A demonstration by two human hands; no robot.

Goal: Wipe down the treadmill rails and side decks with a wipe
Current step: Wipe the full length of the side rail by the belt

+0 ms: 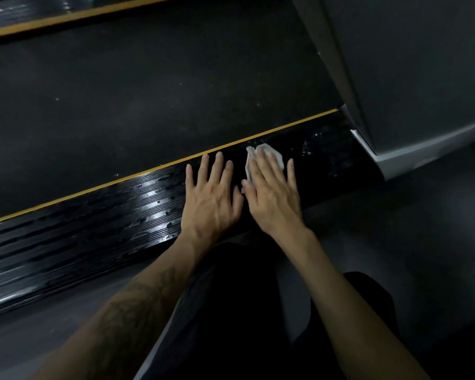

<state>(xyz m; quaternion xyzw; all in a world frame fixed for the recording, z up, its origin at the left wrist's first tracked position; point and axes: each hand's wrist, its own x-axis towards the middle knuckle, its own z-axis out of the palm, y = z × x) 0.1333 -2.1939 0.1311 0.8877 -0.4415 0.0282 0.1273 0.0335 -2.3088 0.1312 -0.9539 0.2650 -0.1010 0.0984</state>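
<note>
Wipe [263, 157], white and crumpled, is pressed flat onto the near glossy side deck [93, 229] under the straight fingers of the right hand [272, 193]. Just left, the left hand [210, 200] is laid flat, fingers spread, on the same deck beside the yellow stripe [148, 175] edging the belt [148, 105].

No words, numbers, labels or brand marks could be read anywhere. The near side deck [93, 231] carried only a plain yellow stripe [159, 170], and the tattoo [137, 303] was too blurred to read.

White wipe [266, 154], glossy black ribbed side deck [99, 229], yellow stripe [148, 175]
</note>
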